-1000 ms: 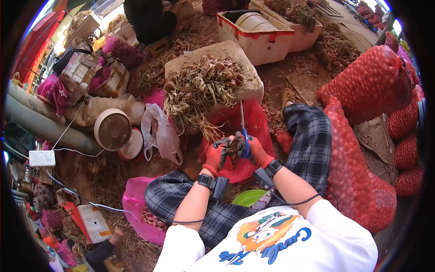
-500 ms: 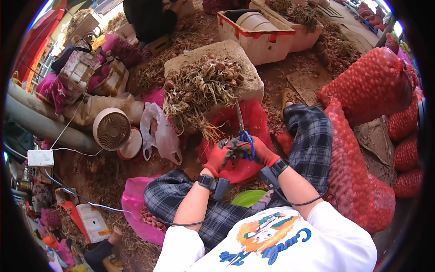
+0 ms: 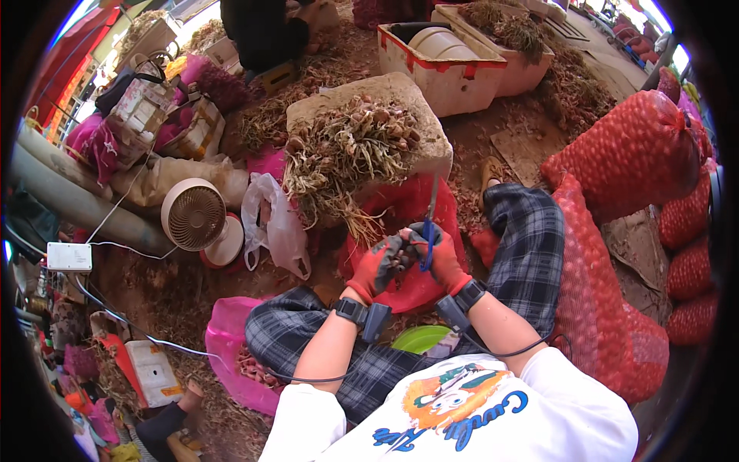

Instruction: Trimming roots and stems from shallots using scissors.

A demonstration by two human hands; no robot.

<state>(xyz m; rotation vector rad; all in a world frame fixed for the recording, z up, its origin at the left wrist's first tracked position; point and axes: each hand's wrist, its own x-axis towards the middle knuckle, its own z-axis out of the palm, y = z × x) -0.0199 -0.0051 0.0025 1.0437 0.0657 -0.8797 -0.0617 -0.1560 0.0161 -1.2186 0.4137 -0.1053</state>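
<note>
Red-and-dark work gloves cover both my hands, which meet over a red mesh sack (image 3: 419,296). My left hand (image 3: 376,268) is closed around a few small dark bulbs (image 3: 400,260) that look like shallots, partly hidden by the fingers. In my right hand (image 3: 446,263) are blue-handled scissors (image 3: 428,245), their blades pointing up and away from me. How far the blades are apart I cannot tell. Just beyond, a pile of dried shallots with stems (image 3: 350,146) lies on a foam block (image 3: 435,150), stems hanging over its near edge.
Full red net sacks (image 3: 623,150) stand on the right. To the left are a round fan (image 3: 192,215), a white plastic bag (image 3: 269,219) and a pink sack (image 3: 227,358). A green bowl (image 3: 419,339) sits near my lap. Foam boxes (image 3: 443,85) and another person (image 3: 262,35) are farther back.
My right hand has turned the scissors, so the blades swing rightward and look edge-on. My left hand has tilted, bringing the bulbs more into sight. The whole view has shifted slightly.
</note>
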